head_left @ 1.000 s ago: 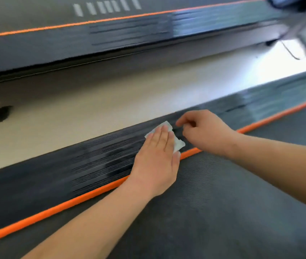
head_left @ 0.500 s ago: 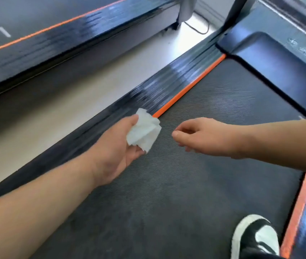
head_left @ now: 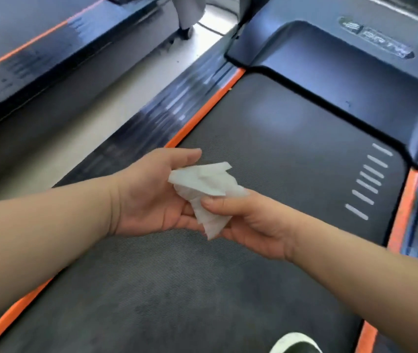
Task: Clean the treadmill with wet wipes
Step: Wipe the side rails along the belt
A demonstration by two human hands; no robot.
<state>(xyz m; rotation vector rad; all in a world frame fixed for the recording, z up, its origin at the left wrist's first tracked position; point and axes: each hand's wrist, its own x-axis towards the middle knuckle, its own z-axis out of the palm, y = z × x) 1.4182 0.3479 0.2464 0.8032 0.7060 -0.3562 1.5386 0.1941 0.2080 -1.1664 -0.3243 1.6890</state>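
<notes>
Seen from the head camera, a person standing on a treadmill holds a crumpled white wet wipe [head_left: 203,184] in both hands at the centre of the frame, raised clear of the dark running belt [head_left: 266,138]. The left hand [head_left: 152,194] lies open with the palm turned up. Its fingers are nearly straight under the wipe and its thumb is lifted above it. The right hand [head_left: 248,225] pinches the wipe's lower edge between thumb and curled fingers. The two hands meet at the cloth. An orange strip [head_left: 203,105] borders the belt on the 10 o'clock side, and beyond it lies a glossy black side rail [head_left: 152,115], blurred by motion. A dark motor cover [head_left: 330,72] caps the belt at 1 o'clock, its lettering too blurred to read. A row of short white stripes [head_left: 371,184] marks the belt at 3 o'clock. The toe of a black-and-white shoe [head_left: 294,343] rests on the belt at 5 o'clock. A pale floor [head_left: 88,118] separates this machine from a second treadmill [head_left: 37,47] at 10 o'clock.
</notes>
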